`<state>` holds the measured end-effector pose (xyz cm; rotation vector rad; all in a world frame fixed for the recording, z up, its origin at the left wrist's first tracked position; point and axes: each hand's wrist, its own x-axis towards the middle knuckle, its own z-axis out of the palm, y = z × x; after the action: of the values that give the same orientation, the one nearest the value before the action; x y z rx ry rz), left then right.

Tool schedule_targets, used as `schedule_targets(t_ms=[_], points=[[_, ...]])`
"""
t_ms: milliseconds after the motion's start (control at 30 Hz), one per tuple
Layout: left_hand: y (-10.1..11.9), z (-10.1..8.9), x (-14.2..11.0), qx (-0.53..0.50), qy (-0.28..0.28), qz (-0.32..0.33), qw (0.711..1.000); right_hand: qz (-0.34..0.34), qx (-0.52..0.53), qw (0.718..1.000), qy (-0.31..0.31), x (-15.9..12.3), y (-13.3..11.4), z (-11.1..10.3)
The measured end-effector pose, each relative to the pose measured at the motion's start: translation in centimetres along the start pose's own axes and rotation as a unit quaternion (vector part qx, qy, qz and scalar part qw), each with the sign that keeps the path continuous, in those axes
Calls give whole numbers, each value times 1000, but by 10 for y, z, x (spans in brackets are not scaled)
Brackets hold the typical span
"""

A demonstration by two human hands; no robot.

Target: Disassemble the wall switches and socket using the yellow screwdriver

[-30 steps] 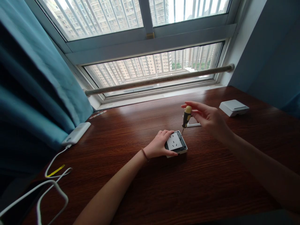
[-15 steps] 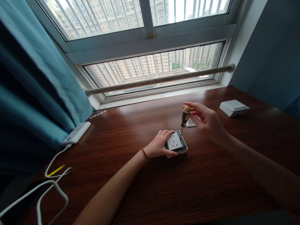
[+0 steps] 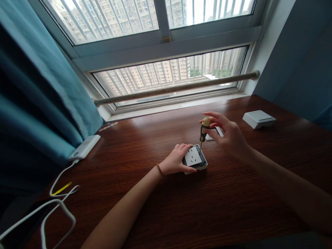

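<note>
A wall socket [image 3: 194, 156] with a white slotted face and a dark surround lies on its white box on the wooden table. My left hand [image 3: 180, 159] grips it from the left, thumb along the near edge and fingers over the far edge. My right hand [image 3: 227, 133] holds a screwdriver [image 3: 203, 132] by its black and yellow handle, thumb and fingers round the upper part. The screwdriver stands nearly upright, its tip at the right part of the socket's far edge. Any screw under the tip is too small to make out. Behind my right hand lies a white frame plate [image 3: 210, 137], partly hidden.
At the back right of the brown table [image 3: 145, 207] sits another white box [image 3: 259, 119]. A white device [image 3: 85, 148] with a white cable [image 3: 61, 202] and a yellow tie [image 3: 62, 188] lies on the left, beside the blue curtain [image 3: 62, 90]. A rail [image 3: 168, 90] crosses the window behind.
My right hand's fingers and thumb have shifted slightly left around the screwdriver handle, and the handle has turned. My left hand and the socket have stayed in place.
</note>
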<state>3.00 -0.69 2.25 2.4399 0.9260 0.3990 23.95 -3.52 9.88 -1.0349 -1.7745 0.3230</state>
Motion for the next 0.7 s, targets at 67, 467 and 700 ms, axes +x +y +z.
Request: schedule_targets(t_ms=[67,467,700], points=[[1,0,0,-2,-1,-1,1000,-2,22,999,-23,0,-2,0],[1,0,0,-9,0,-4,1000,19,-5,1000,23,1,3,2],[0,1,0,-8,3,-2,1000,25,-36,999,28,1,1,2]])
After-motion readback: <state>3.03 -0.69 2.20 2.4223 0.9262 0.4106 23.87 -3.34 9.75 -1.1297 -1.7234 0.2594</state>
